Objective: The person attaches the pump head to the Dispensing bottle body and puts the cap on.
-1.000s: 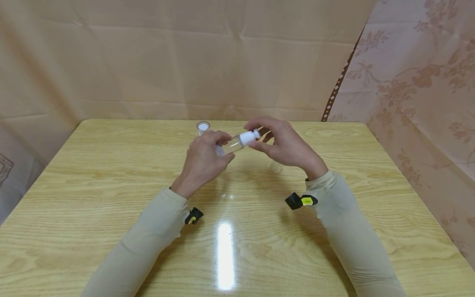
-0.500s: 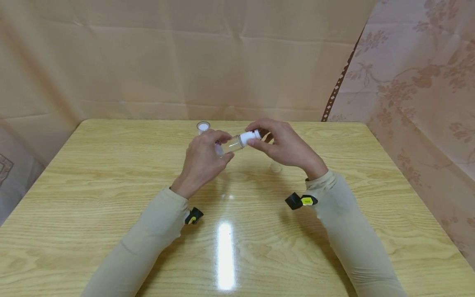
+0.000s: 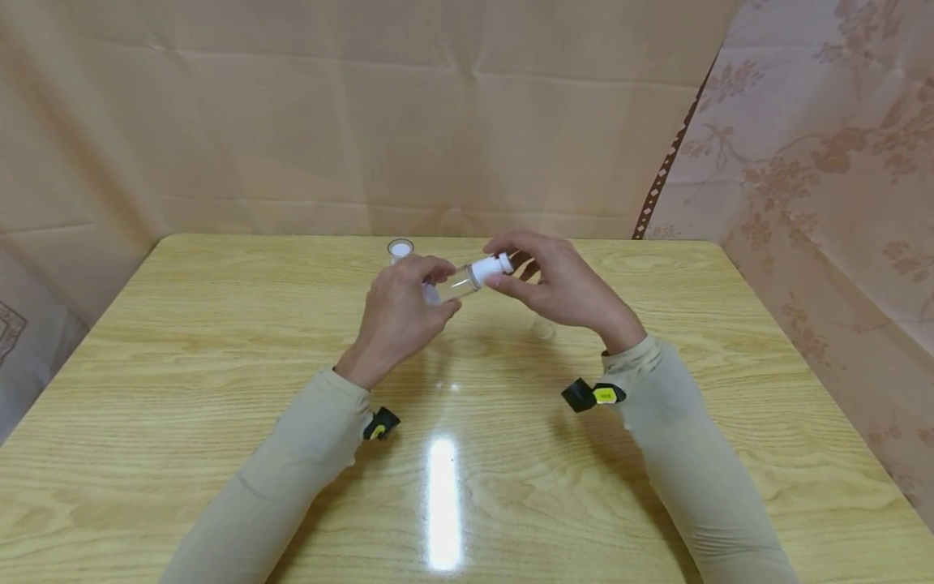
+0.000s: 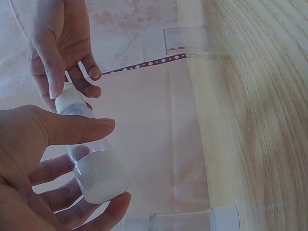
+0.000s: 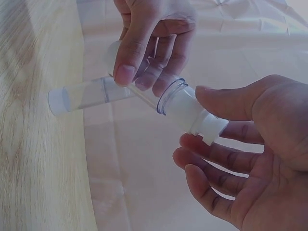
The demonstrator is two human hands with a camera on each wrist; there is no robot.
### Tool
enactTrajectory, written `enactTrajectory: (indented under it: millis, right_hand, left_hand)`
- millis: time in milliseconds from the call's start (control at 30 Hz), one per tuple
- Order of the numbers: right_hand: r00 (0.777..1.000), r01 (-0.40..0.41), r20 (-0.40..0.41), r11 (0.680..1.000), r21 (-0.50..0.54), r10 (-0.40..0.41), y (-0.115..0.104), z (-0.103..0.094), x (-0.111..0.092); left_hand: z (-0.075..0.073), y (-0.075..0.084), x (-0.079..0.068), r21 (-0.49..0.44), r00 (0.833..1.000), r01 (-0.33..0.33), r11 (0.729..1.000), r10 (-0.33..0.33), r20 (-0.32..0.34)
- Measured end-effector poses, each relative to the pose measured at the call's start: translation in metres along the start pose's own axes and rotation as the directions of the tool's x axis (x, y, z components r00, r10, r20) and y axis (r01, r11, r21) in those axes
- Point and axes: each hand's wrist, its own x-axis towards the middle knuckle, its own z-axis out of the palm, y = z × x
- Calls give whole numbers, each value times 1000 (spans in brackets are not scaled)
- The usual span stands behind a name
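Note:
Over the table, my left hand (image 3: 404,312) grips a small clear pump bottle (image 3: 457,285) by its lower body. It lies tilted, its white base (image 4: 101,178) toward the left hand and its white pump top (image 3: 490,269) toward the right. My right hand (image 3: 565,280) pinches that white top between thumb and fingers; in the right wrist view the thumb lies at the white collar (image 5: 183,108) and the fingertips are just under the nozzle (image 5: 211,128). The clear body looks see-through, with no visible contents.
A second clear bottle (image 5: 86,97) with a white base stands behind my left hand, partly hidden in the head view. A clear cap (image 4: 185,39) rests on the wooden table (image 3: 511,487), below my right hand. Cloth curtains (image 3: 409,122) hang behind the table.
The right thumb and fingers have shifted slightly along the white pump top. My left hand and the bottle have barely moved.

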Motion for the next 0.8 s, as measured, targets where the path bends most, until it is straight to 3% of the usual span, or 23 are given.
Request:
enactTrajectory:
  millis: [400,800]
  right_hand:
    - [997,72,-15,997,-6,-72,1,1,-2]
    - [999,36,21,999,-21,-35,1,0,-2]
  left_hand:
    - [3,-1,0,-6,1000,6,1000,-5,28]
    - [3,1,-1,14,1000,1,1000,-1,20]
